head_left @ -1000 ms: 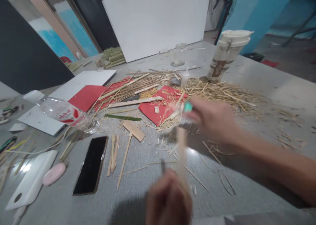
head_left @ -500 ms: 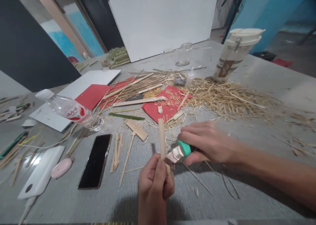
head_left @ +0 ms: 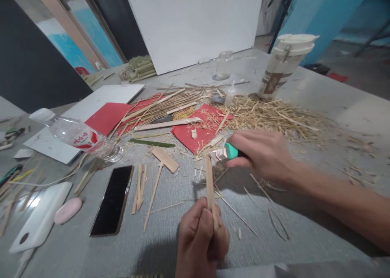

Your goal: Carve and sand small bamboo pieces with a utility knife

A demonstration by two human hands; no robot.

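Note:
Near the front edge, my left hand (head_left: 202, 233) grips the lower end of a flat pale wooden strip (head_left: 210, 184), likely bamboo, which points away from me. My right hand (head_left: 258, 154) is closed around a utility knife (head_left: 230, 151) with a green and black handle. Its wide blade lies at the far tip of the strip. To the left of my left hand, a small T-shaped wooden piece (head_left: 164, 160) and some short wooden slivers (head_left: 140, 188) lie on the grey table.
Red paper (head_left: 201, 127) with shavings lies ahead, beside a heap of straw-like shavings (head_left: 274, 113) and thin sticks (head_left: 170, 103). A phone (head_left: 112, 200), a tilted plastic bottle (head_left: 79, 135), a white power bank (head_left: 42, 215) and a pink oval case (head_left: 68, 211) are leftward. A tumbler (head_left: 282, 66) stands back right.
The knife in my right hand has moved away from me, from beside my left fingers to the strip's far tip. My left hand has shifted slightly nearer and to the right.

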